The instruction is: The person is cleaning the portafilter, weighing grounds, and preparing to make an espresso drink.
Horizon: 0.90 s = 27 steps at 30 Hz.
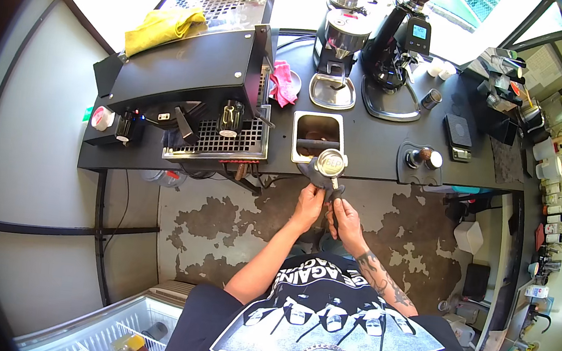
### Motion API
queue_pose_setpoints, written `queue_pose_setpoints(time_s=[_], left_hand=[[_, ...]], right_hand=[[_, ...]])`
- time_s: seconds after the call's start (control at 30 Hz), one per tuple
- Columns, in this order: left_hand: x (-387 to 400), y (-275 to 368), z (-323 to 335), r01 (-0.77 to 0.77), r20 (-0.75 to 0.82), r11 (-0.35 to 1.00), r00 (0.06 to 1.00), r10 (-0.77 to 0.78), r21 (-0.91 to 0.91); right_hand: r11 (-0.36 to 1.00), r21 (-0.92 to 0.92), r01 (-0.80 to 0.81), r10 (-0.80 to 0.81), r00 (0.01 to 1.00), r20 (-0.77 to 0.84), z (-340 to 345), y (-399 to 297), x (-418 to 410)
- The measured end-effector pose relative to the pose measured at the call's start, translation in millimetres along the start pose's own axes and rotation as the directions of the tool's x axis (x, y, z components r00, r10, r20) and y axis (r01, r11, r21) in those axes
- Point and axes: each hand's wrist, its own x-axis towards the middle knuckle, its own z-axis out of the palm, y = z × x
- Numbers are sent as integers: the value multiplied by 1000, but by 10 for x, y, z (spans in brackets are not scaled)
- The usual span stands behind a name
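My right hand (347, 221) is closed around the dark handle of a portafilter (331, 163), whose round metal basket faces up. My left hand (309, 205) grips a dark cloth (317, 178) that bunches against the basket's left side and underside. Both hands are close together in front of the counter edge. Just beyond the basket sits a knock box (320, 116), a metal-rimmed bin with a dark bar across it and dark matter at its bottom. The inside of the basket looks bare, with marks on its base.
An espresso machine (184, 70) with a drip tray (213, 137) stands to the left. Two coffee grinders (344, 33) (394, 48) stand at the back. A tamper (419, 156) rests on a dark mat (407, 174) at right, near a scale (457, 132). A pink cloth (283, 83) lies behind.
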Motion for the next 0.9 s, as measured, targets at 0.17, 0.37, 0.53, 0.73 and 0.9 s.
queue_pose_setpoints(time_s=[0.17,0.37,0.53,0.73,0.9], left_hand=[[16,14,-32,42,-112,969,991,-71,-242],[111,13,-72,-2,-92,988,996,-12,-155],[166,127,-154,-14,-27,991,1000,10,-134],[13,222,26,175,157,840,982,-109,-514],[125,99,-10,347,395,688,914,-95,-638]], right_hand=[[950,288,-118,86,989,121,21,-245,-118],[960,237,-150,95,969,228,61,-322,-75],[944,253,-213,156,961,228,53,-338,-96],[817,496,-295,156,941,301,-19,-307,-17],[586,643,-494,147,845,515,-84,-197,12]])
